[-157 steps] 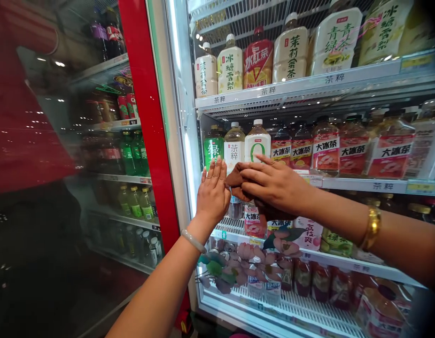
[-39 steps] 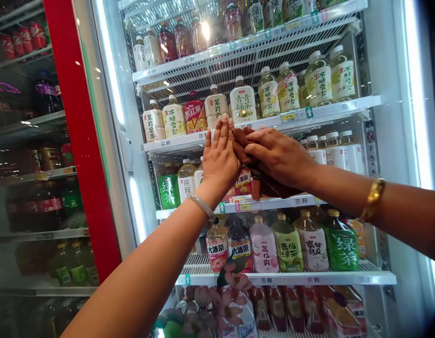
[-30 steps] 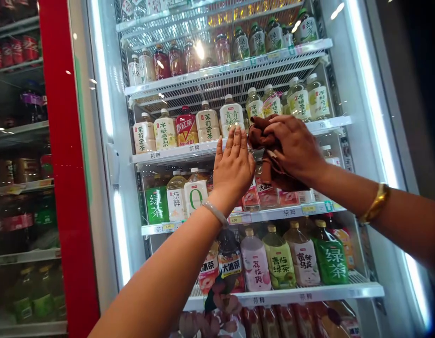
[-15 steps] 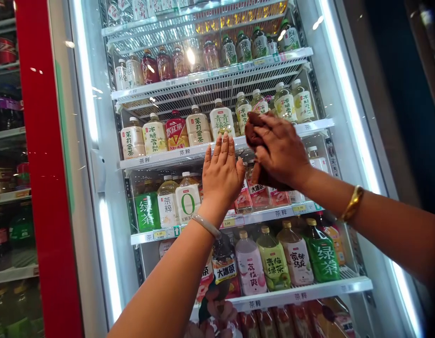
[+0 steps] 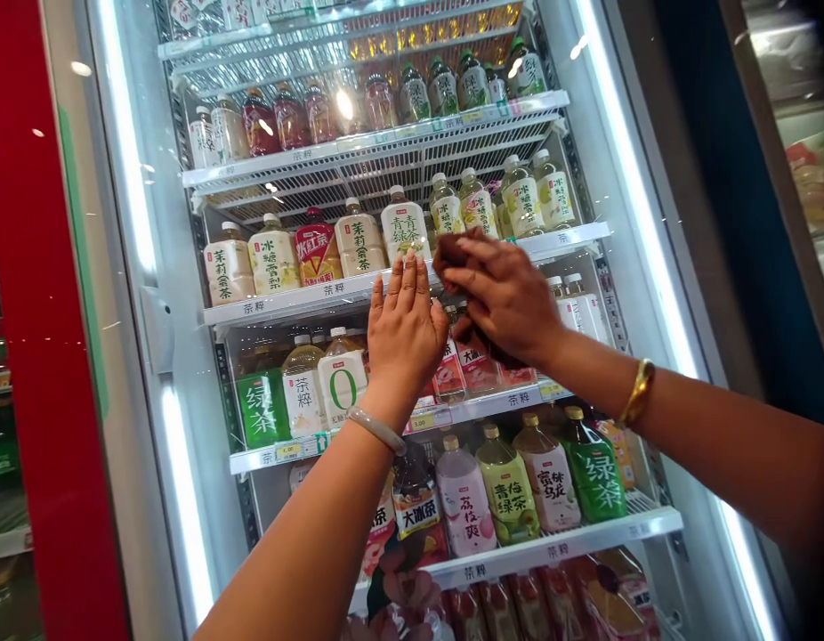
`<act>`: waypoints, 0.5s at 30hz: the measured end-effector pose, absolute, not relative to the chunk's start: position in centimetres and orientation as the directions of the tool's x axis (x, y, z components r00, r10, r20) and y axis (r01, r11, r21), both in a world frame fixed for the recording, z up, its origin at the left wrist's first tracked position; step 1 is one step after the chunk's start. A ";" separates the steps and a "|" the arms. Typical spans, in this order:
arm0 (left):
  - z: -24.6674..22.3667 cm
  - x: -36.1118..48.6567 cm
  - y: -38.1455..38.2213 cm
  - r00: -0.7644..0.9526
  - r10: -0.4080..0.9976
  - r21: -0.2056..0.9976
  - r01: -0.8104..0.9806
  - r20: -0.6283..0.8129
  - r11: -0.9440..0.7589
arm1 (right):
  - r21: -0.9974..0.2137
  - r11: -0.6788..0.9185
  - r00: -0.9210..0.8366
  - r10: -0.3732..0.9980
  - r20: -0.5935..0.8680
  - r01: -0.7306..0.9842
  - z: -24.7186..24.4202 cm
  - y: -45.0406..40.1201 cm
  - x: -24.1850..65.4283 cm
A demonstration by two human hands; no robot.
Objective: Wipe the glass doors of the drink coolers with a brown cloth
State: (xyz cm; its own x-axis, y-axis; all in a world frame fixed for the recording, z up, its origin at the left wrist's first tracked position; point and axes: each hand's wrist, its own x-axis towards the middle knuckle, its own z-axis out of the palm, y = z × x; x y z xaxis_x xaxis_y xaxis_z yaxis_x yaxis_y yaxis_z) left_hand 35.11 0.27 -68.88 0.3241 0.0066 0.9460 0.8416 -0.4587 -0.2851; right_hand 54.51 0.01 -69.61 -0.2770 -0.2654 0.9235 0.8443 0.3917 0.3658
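My left hand (image 5: 407,334) lies flat against the glass door of a lit drinks cooler, fingers stretched upward and thumb out. Just to its right, my right hand (image 5: 509,298) presses a dark brown cloth (image 5: 452,254) to the glass, slightly blurred by motion. Part of the cloth hangs below the palm. Behind the glass, a green tea bottle (image 5: 405,223) stands above my left fingertips. A white bottle with a large green zero (image 5: 343,374) is left of my left wrist. Both hands hide some bottles on the middle shelves.
Shelves of bottles fill the cooler, with a price rail (image 5: 278,307) along each front edge. Bright light strips (image 5: 128,133) run down both sides. A red panel (image 5: 52,356) stands at the left, and another display (image 5: 799,133) shows at the far right.
My right hand with the cloth has moved left and slightly down, closer to my left hand. The whole view has shifted, so the cooler sits further left; my left hand stays flat on the glass.
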 end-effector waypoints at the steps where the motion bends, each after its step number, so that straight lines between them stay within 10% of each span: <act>1: -68.9 35.1 0.3 0.325 0.007 -0.286 0.842 0.946 -0.458 | 0.435 0.388 -0.356 -0.260 0.898 0.813 -70.5 -0.2 54.4; 5: -68.9 35.2 0.1 0.335 0.038 -0.284 0.849 0.941 -0.446 | 0.667 0.370 -0.612 -0.270 0.743 0.647 -73.0 -0.6 57.6; 11: -68.9 35.6 0.2 0.318 0.047 -0.263 0.851 0.947 -0.455 | 0.289 0.356 -0.184 -0.301 0.936 0.889 -69.1 0.1 58.6; 15: -69.0 35.5 0.3 0.324 0.038 -0.273 0.851 0.945 -0.448 | 0.396 0.389 -0.314 -0.260 0.913 0.832 -69.9 0.0 54.9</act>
State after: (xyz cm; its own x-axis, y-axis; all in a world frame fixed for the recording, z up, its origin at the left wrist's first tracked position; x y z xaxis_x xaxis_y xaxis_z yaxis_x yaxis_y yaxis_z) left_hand 35.53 0.33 -68.96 0.3235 0.0379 0.9455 0.8512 -0.4481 -0.2733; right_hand 54.90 -0.04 -69.94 -0.3137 -0.2598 0.9133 0.8316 0.3890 0.3964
